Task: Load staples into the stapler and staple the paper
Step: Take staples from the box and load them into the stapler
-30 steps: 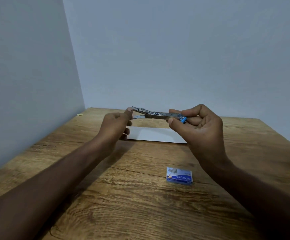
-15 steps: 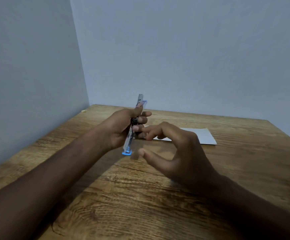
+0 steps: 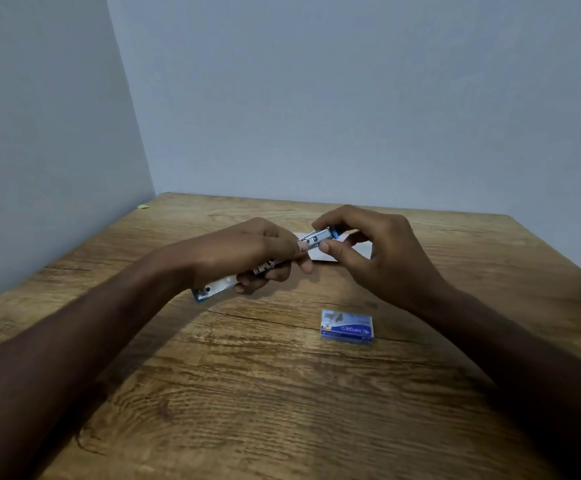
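The worktop (image 3: 282, 393) is a brown wood-look board with strong, dark, wavy grain and a few long crack-like lines running across it. It is pushed into a corner of the room. A plain, matt, pale grey-blue left wall (image 3: 39, 133) and a back wall (image 3: 351, 98) of the same colour meet there.

The staple box (image 3: 347, 329) is a small flat rectangular carton in blue and white with printed lettering. It lies flat on the worktop.

Beyond the box and a little to its left, the stapler (image 3: 218, 287) is held in the air above the wood. It is a long slim bar of shiny metal with blue plastic at both ends, slanting from near-left to far-right.

The left hand (image 3: 247, 254) has its fingers curled round the middle of the stapler, and the near blue end sticks out below the hand. The right hand (image 3: 379, 251) is straight beyond the box. Its thumb and forefinger pinch the far blue-tipped end, and its other fingers are loosely bent.

The paper (image 3: 323, 257) is a white, smooth sheet lying flat on the worktop beyond the box. It is mostly hidden behind the two hands.

Far beyond the box to the left, a tiny yellowish scrap (image 3: 142, 206) lies at the foot of the left wall.
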